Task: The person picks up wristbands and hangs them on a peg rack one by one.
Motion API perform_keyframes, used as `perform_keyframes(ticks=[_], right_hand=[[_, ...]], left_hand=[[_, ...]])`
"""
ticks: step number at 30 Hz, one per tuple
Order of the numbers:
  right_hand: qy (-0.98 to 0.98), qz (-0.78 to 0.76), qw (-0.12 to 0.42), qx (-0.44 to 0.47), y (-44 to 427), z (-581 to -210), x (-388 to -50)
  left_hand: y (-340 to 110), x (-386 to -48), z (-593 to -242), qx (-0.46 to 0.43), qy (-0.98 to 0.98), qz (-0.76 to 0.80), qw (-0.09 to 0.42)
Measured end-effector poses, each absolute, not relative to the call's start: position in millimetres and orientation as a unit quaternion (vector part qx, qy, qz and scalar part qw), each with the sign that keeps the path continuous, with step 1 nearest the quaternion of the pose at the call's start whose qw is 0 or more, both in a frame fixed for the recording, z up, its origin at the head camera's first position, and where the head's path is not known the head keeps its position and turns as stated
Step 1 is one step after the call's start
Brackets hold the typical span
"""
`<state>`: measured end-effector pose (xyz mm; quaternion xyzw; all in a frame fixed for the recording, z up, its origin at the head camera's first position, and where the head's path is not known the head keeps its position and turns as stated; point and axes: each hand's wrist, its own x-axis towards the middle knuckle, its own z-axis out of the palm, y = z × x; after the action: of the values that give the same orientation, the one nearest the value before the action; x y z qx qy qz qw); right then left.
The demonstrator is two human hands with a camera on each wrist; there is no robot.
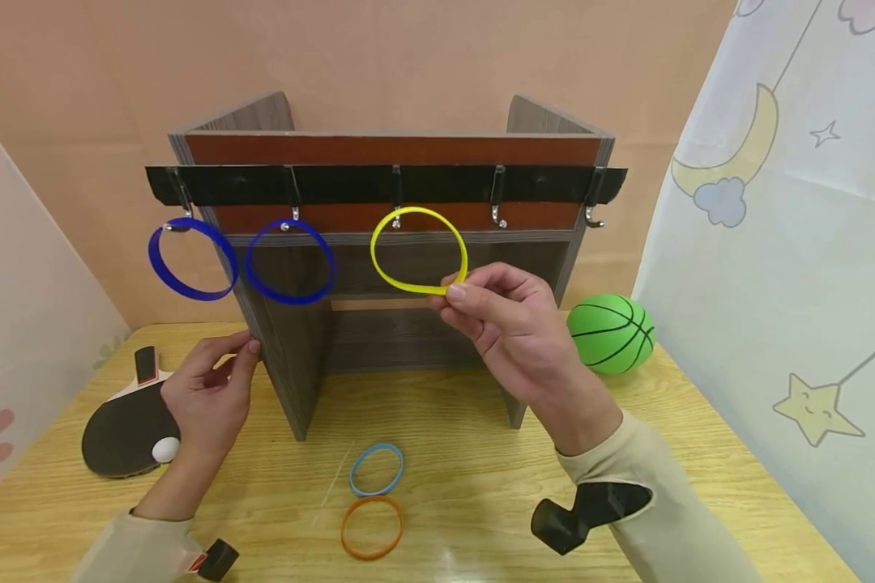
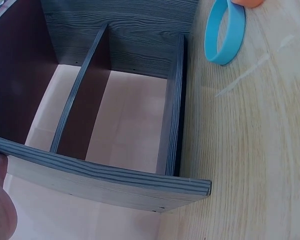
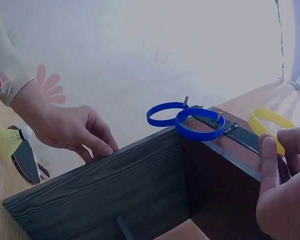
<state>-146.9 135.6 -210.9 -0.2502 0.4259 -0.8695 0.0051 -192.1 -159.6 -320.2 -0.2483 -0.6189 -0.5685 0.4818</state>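
Views except left wrist's show right hand point(image 1: 514, 324) pinching yellow band point(image 1: 463, 257).

The right hand point(image 3: 286, 187) pinches a yellow band point(image 3: 263, 131) between thumb and fingers. The left hand point(image 3: 72, 129) touches the edge of a dark wooden shelf point(image 3: 115, 182) with its fingertips. Between the hands, 2 blue bands point(image 3: 199, 135) hang on hooks point(image 3: 219, 118). On the left hand's outer side are a paddle point(image 3: 26, 164), a white ball point(image 3: 26, 133) and a yellow shuttlecock point(image 3: 8, 142).

Shiny metal hooks point(image 1: 497, 194), matt wood-grain shelf point(image 1: 292, 356), smooth yellow band point(image 1: 411, 287) (perhaps rubber), glossy wooden tabletop point(image 1: 467, 486)
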Motion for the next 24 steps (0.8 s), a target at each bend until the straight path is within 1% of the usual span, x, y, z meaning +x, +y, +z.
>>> perform_keyframes(ticks=[10, 24], right_hand=[[0.434, -0.876, 0.004, -0.212, 129, -213, -155], [0.444, -0.876, -0.003, -0.189, 122, -224, -162]], left_hand=[[-160, -193, -321, -0.249, -0.619, -0.567, 0.483], [-159, -192, -320, -0.251, -0.614, -0.573, 0.481]])
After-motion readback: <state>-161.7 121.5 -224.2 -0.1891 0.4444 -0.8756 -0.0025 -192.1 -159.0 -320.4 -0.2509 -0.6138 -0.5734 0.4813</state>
